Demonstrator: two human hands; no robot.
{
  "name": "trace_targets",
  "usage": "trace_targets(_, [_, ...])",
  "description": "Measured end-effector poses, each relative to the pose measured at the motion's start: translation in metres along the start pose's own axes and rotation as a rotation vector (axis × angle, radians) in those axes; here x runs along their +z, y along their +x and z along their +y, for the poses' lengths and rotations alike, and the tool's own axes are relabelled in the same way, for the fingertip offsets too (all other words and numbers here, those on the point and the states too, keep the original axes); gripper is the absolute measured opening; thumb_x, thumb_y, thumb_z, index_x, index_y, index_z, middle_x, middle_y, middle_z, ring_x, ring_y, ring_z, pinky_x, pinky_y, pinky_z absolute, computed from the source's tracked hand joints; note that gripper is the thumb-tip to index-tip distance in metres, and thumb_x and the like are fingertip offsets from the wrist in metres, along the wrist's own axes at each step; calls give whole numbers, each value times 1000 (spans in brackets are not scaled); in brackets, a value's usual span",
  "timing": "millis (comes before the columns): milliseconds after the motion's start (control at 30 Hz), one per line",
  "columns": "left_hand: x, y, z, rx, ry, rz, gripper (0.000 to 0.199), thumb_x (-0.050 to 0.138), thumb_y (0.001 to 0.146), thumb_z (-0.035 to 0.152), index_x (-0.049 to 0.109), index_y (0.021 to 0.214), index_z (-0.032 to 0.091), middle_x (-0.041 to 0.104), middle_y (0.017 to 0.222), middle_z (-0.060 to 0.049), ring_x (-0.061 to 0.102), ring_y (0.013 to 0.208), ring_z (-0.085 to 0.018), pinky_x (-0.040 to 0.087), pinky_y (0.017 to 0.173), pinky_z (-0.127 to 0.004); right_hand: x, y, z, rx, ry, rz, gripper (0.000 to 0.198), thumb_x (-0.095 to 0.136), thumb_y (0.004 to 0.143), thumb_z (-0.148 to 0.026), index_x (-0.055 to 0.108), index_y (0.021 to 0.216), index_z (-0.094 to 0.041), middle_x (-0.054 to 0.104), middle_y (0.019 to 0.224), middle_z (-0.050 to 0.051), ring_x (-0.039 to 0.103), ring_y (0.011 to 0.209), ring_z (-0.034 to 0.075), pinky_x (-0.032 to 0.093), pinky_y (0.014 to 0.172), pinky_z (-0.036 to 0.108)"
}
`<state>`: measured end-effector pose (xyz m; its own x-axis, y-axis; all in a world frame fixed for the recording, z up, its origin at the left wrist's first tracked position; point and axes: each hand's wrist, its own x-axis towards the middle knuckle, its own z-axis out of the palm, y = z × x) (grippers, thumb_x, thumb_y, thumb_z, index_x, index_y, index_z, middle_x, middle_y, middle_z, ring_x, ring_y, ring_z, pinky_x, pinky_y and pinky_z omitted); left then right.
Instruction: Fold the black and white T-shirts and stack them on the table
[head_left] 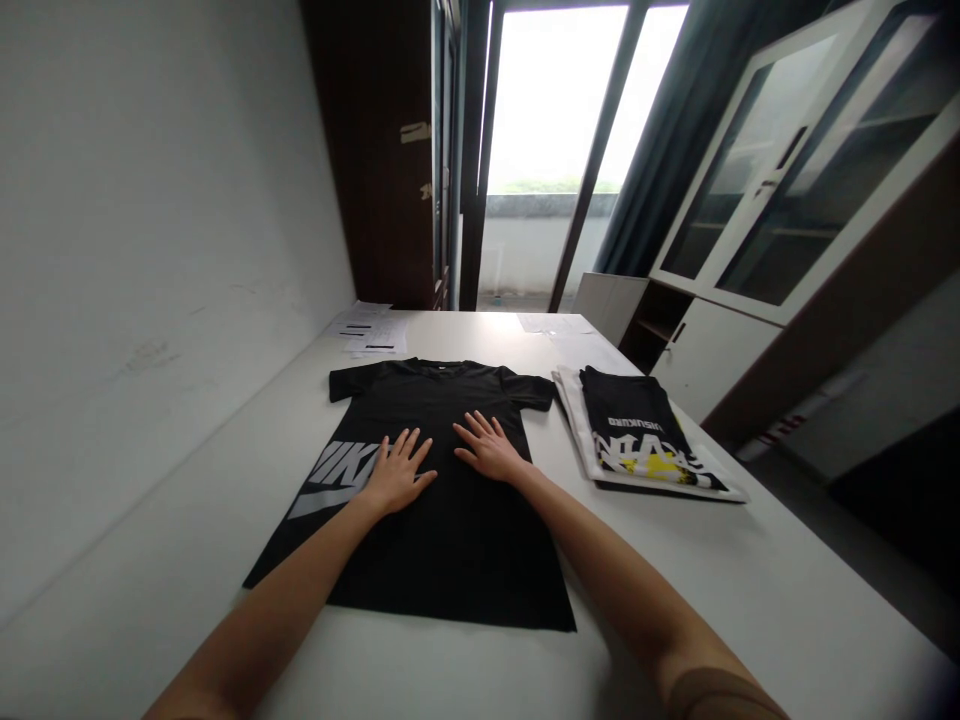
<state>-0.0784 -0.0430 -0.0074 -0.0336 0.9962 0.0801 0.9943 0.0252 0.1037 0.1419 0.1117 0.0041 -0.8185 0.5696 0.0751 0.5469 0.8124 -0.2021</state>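
Note:
A black T-shirt [450,560] lies spread flat on the white table, its collar toward the window and its hem toward me. Grey block letters and a grey swoosh mark its left side. My left hand [397,475] rests on the shirt with fingers spread, covering part of the lettering. On the right half of the chest, my right hand [487,448] also lies flat, fingers apart. Neither hand grips the cloth. Both sleeves stretch out sideways, and the right one reaches close to a stack of folded clothes.
The folded stack [637,425], with a black printed garment on top, sits on the table [675,570] to the right. Paper sheets [375,330] lie at the far left, more at the far right. A wall borders the left; a white cabinet [720,290] stands beyond the right edge.

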Motion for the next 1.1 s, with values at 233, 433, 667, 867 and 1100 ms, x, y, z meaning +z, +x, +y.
trace_targets(233, [7, 5, -13, -38, -31, -70, 75, 30, 99, 72, 28, 163, 31, 16, 171, -5, 8, 158, -31, 9, 125, -56, 11, 2, -1, 42, 24, -21, 69, 35, 101, -67, 33, 161, -32, 19, 170, 5, 14, 157, 30, 10, 126, 53])
trace_targets(433, [8, 9, -32, -101, -18, -103, 80, 30, 97, 74, 25, 164, 30, 14, 171, -7, 8, 158, -35, 9, 123, -59, 11, 2, 9, 104, 32, -16, 69, 34, 100, -69, 34, 160, -33, 20, 170, 3, 12, 157, 30, 10, 126, 52])
trace_targets(667, [12, 9, -53, -242, 44, -51, 78, 28, 99, 71, 29, 163, 27, 17, 170, -11, 11, 157, -36, 13, 122, -61, 10, 1, 14, 168, 28, -4, 71, 33, 100, -69, 35, 160, -31, 21, 170, 5, 12, 157, 30, 9, 125, 52])
trace_targets(867, [6, 8, -43, -128, 42, 58, 73, 26, 102, 66, 28, 163, 26, 20, 170, -9, 14, 157, -28, 13, 125, -51, 9, 0, 12, 118, 14, 28, 72, 33, 100, -70, 33, 161, -31, 19, 170, 5, 9, 158, 29, 7, 126, 52])
trace_targets(1100, [5, 10, -49, -202, 28, -10, 77, 28, 99, 71, 34, 161, 26, 23, 169, -9, 17, 156, -33, 16, 123, -55, 13, 3, 19, 153, 36, -33, 72, 34, 100, -70, 33, 161, -31, 19, 170, 6, 12, 157, 31, 8, 125, 54])
